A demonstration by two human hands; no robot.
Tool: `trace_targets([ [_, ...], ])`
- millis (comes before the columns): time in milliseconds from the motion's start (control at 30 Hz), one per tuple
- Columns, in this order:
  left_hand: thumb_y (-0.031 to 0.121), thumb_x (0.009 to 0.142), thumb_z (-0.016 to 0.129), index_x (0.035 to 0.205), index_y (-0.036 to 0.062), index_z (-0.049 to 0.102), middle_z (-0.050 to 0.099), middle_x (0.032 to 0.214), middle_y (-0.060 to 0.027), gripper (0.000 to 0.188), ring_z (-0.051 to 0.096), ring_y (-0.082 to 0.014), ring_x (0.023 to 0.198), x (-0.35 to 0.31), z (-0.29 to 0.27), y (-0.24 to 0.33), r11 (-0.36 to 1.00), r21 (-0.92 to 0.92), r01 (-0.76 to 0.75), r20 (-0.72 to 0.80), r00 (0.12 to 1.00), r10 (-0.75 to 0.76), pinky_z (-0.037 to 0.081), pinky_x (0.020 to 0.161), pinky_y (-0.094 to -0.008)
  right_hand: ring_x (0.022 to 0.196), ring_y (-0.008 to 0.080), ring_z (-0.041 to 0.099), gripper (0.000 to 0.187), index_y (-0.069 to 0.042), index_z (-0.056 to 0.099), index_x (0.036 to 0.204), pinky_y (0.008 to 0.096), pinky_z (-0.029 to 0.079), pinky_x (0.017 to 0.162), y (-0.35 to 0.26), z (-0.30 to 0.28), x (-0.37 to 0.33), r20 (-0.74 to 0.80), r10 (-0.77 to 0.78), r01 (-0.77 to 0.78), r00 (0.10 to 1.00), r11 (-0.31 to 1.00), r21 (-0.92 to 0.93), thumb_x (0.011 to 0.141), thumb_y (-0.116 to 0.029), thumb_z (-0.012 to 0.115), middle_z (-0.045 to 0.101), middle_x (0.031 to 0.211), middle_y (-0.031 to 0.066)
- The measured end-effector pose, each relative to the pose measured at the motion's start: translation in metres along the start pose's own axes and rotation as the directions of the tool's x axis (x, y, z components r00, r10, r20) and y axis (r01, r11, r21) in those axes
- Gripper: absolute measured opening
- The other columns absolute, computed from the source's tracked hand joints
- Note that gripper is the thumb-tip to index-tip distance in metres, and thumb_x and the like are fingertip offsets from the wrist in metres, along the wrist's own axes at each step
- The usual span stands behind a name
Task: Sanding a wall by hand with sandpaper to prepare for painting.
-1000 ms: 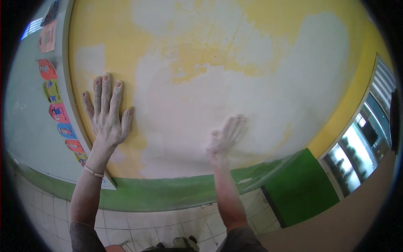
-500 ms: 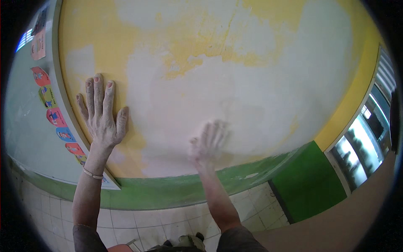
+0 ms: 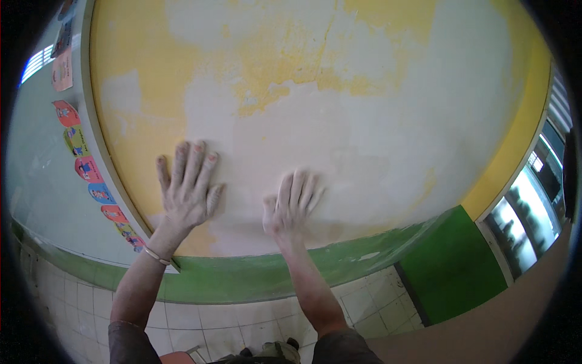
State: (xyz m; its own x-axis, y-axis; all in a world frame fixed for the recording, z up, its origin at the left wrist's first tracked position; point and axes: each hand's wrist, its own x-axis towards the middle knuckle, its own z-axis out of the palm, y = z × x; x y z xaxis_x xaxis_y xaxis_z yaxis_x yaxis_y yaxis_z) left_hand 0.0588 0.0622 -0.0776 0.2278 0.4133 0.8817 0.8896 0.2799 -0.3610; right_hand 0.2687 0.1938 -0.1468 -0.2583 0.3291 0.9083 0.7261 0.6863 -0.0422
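A wall (image 3: 357,133) with patchy yellow paint and smooth whitish filler fills the middle of the view. Dust coats my left hand (image 3: 187,194), which lies flat on the lower left of the wall with its fingers spread, holding nothing that I see. My right hand (image 3: 293,201), pale with dust, lies on the whitish patch to its right. Its fingers are stretched upward along the surface. Whether anything thin lies under that palm is hidden. A light band (image 3: 157,256) circles my left wrist.
Left of the wall stands a framed board (image 3: 45,182) with colourful paper cut-outs (image 3: 90,170) along its edge. A green band (image 3: 242,276) runs below the paint, above a tiled floor (image 3: 221,337). A louvred window (image 3: 524,200) is at the right.
My left hand has moved right and down the wall, closer to my right hand. My right hand, blurred before, has shifted slightly left and shows more sharply now.
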Motion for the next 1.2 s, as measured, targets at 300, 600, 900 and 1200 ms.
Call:
trace_targets([
  [300, 0.048, 0.096, 0.055, 0.152, 0.0110, 0.048, 0.038, 0.162, -0.0144, 0.067, 0.024, -0.0365, 0.155, -0.020, 0.017, 0.040, 0.998, -0.057, 0.015, -0.002, 1.000, -0.015, -0.001, 0.124, -0.0617, 0.157, 0.0380, 0.009, 0.064, 0.005, 0.020, 0.159, 0.0536, 0.001, 0.125, 0.162, -0.025, 0.074, -0.483, 0.458, -0.488, 0.746, 0.870, 0.072, 0.108, -0.032, 0.030, 0.016, 0.168, 0.0232],
  [600, 0.047, 0.099, 0.051, 0.155, 0.0081, 0.042, 0.036, 0.162, -0.0170, 0.068, 0.023, -0.0382, 0.155, -0.026, 0.027, 0.051, 0.997, -0.040, 0.068, -0.031, 0.997, -0.070, 0.001, 0.124, -0.0612, 0.153, 0.0483, 0.016, 0.069, -0.006, 0.028, 0.160, 0.0697, 0.005, 0.120, 0.041, 0.013, -0.033, -0.097, -0.131, 0.128, 0.987, 0.991, -0.037, 0.102, -0.042, 0.043, 0.019, 0.168, 0.0214],
  [900, 0.040, 0.101, 0.043, 0.156, -0.0001, 0.032, 0.033, 0.160, -0.0290, 0.069, 0.020, -0.0476, 0.153, -0.023, 0.020, 0.057, 0.999, 0.024, 0.042, -0.065, 0.997, -0.040, 0.003, 0.123, -0.0629, 0.157, 0.0402, 0.006, 0.065, -0.002, 0.022, 0.161, 0.0599, 0.003, 0.124, 0.166, -0.049, 0.099, -0.423, 0.449, -0.416, 0.787, 0.893, 0.173, 0.109, -0.042, 0.024, 0.013, 0.170, 0.0199],
  [1200, 0.037, 0.103, 0.038, 0.158, -0.0016, 0.029, 0.026, 0.163, -0.0278, 0.068, 0.015, -0.0480, 0.154, -0.022, 0.034, 0.098, 0.962, -0.077, 0.263, -0.125, 0.954, -0.271, 0.001, 0.124, -0.0608, 0.155, 0.0439, 0.015, 0.063, -0.016, 0.034, 0.159, 0.0713, 0.008, 0.120, 0.084, 0.012, -0.039, -0.096, -0.259, 0.253, 0.961, 0.965, -0.074, 0.104, -0.047, 0.041, 0.023, 0.168, 0.0158],
])
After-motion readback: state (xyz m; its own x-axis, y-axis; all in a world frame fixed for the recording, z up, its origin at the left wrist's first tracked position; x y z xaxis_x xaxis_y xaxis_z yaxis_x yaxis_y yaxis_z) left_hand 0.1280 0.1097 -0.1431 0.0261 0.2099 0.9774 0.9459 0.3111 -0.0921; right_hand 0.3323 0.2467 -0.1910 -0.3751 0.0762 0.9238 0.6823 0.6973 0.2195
